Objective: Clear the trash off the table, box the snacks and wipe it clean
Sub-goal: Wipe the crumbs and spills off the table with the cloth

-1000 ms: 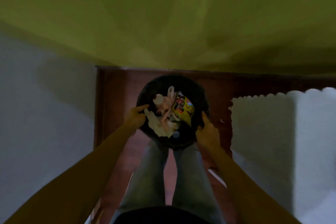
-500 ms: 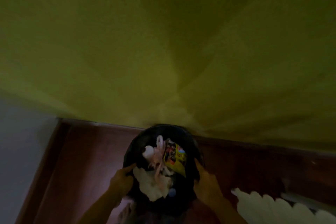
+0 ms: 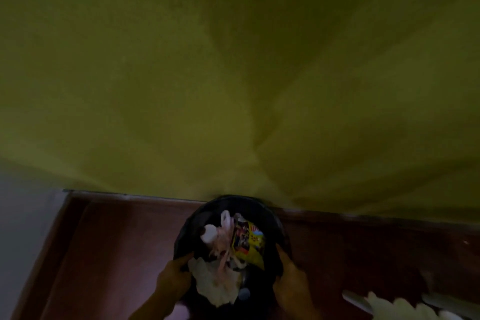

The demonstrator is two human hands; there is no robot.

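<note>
Overhead, so to speak, the yellow-green wall (image 3: 233, 73) filled most of the scene, dim and uneven in tone. Below it ran the reddish-brown floor (image 3: 117, 254), which met the wall along a straight line. A pale grey surface (image 3: 18, 228) bordered the floor on the left. At the lower right lay a white scalloped edge (image 3: 405, 309); what it belonged to could not be determined.

The black bin (image 3: 270, 218) stood at the lower centre, its far rim against the base of the wall. Whether it rested on the floor or was carried could not be told. The left hand (image 3: 174, 279) gripped the left rim, thumb laid over the edge and pointing inward, with the other fingers hidden behind the bin wall. The right hand (image 3: 291, 283) gripped the right rim, one digit extended up along the edge.

The trash lay inside the bin. A crumpled white paper (image 3: 213, 283) occupied the near side, just beside the left thumb. A yellow printed wrapper (image 3: 253, 244) sat toward the right, tilted. Pale pink plastic (image 3: 223, 239) lay between them, touching both. A small grey round object (image 3: 244, 293) showed at the near rim.
</note>
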